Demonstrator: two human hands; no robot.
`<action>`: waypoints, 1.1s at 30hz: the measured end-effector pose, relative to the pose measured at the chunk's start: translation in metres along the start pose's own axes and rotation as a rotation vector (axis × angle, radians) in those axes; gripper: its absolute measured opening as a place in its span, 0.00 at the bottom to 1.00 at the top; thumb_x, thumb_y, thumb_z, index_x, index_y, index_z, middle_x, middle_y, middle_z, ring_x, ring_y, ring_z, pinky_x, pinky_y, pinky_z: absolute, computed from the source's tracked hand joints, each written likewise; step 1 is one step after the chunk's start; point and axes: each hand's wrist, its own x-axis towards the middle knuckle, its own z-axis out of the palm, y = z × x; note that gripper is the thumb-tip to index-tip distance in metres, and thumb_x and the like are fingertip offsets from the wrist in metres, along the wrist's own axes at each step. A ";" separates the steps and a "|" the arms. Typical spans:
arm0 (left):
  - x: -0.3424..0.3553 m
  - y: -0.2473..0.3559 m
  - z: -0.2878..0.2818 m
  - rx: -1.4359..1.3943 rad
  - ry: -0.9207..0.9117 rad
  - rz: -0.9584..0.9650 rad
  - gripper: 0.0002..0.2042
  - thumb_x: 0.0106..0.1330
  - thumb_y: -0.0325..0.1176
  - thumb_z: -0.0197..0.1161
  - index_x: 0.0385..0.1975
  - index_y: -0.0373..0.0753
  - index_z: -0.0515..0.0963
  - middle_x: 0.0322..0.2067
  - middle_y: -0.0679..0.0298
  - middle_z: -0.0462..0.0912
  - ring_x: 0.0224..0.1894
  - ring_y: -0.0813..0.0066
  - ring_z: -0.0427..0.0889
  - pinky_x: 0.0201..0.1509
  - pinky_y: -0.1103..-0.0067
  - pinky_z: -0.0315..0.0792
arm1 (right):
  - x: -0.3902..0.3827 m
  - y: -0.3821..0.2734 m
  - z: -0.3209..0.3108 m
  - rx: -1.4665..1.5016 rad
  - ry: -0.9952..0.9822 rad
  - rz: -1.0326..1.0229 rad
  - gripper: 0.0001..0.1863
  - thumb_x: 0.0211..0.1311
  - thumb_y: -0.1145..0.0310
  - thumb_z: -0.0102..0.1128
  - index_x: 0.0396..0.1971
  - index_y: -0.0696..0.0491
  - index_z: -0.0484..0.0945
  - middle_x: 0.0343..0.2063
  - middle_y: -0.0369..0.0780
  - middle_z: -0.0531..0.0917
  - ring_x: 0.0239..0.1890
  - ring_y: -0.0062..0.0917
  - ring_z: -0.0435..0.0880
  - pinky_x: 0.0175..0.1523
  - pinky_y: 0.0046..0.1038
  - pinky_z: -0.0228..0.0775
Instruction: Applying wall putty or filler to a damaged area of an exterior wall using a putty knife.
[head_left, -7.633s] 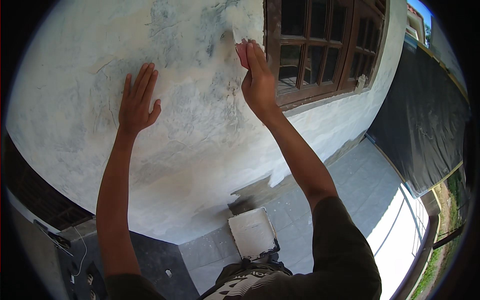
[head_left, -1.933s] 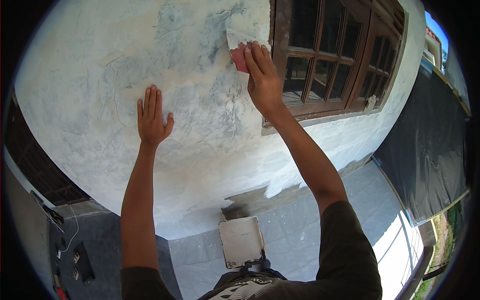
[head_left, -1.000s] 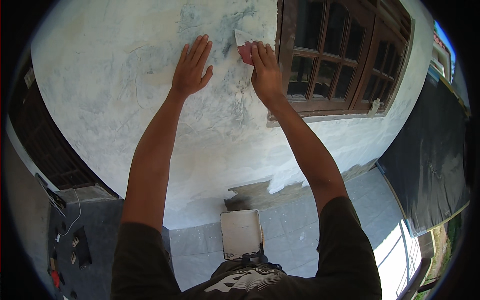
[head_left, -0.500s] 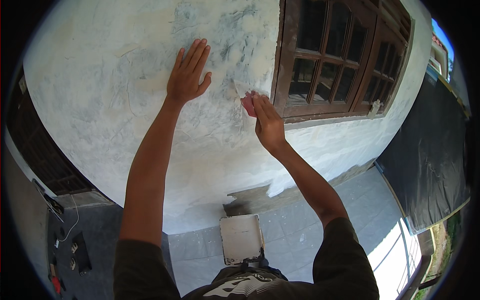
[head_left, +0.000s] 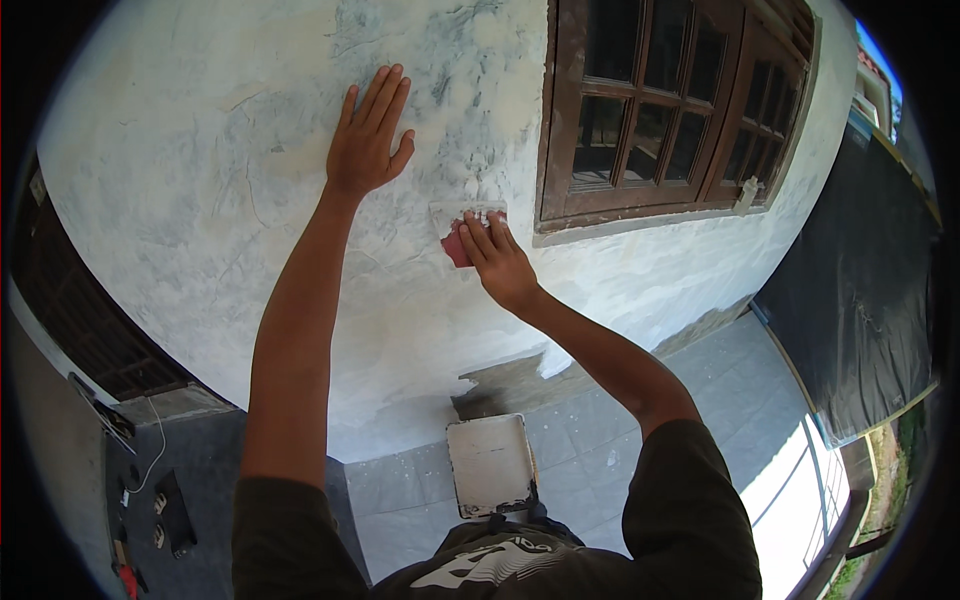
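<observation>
A patchy white and grey plastered wall (head_left: pixel 200 190) rises before me. My left hand (head_left: pixel 368 148) lies flat against it, fingers stretched upward and thumb out to the side, holding nothing. Lower and to the right, my right hand (head_left: pixel 503 268) grips a red putty spreader (head_left: pixel 456 250) with a wide pale blade. White putty is smeared over the spreader and around the fingertips. Its blade rests on the wall, left of the window's lower corner; fingers cover part of the red body.
A brown wooden window (head_left: pixel 640 140) with glass panes is set in the wall at upper right. On the grey floor sheet (head_left: pixel 590 450) below stands a shallow putty-stained tray (head_left: pixel 490 460), close to my body. Dark plastic sheeting (head_left: pixel 850 290) hangs at right; sandals (head_left: pixel 160 520) lie at lower left.
My right hand has moved the spreader left and down, away from the window frame, and its blade has turned upward. My left hand stays flat on the wall; the view has shifted slightly.
</observation>
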 end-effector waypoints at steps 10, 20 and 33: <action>-0.007 -0.005 0.001 0.024 -0.010 0.020 0.30 0.66 0.40 0.54 0.70 0.40 0.63 0.73 0.62 0.59 0.76 0.67 0.55 0.77 0.61 0.47 | 0.048 0.043 -0.082 0.360 0.320 0.438 0.20 0.68 0.79 0.54 0.60 0.59 0.71 0.50 0.54 0.82 0.49 0.47 0.84 0.50 0.38 0.80; -0.001 0.000 0.010 -0.042 0.046 0.018 0.30 0.68 0.40 0.51 0.70 0.38 0.62 0.73 0.60 0.58 0.76 0.65 0.55 0.77 0.60 0.46 | 0.133 0.065 -0.039 -0.026 0.383 0.193 0.31 0.51 0.81 0.58 0.61 0.61 0.71 0.64 0.48 0.71 0.65 0.49 0.70 0.64 0.47 0.66; -0.009 -0.007 0.002 -0.067 0.061 -0.028 0.30 0.65 0.36 0.49 0.70 0.36 0.61 0.73 0.58 0.57 0.76 0.62 0.54 0.77 0.56 0.44 | 0.057 0.038 -0.071 0.453 0.388 0.315 0.34 0.52 0.88 0.57 0.63 0.54 0.71 0.58 0.47 0.79 0.59 0.41 0.79 0.59 0.37 0.76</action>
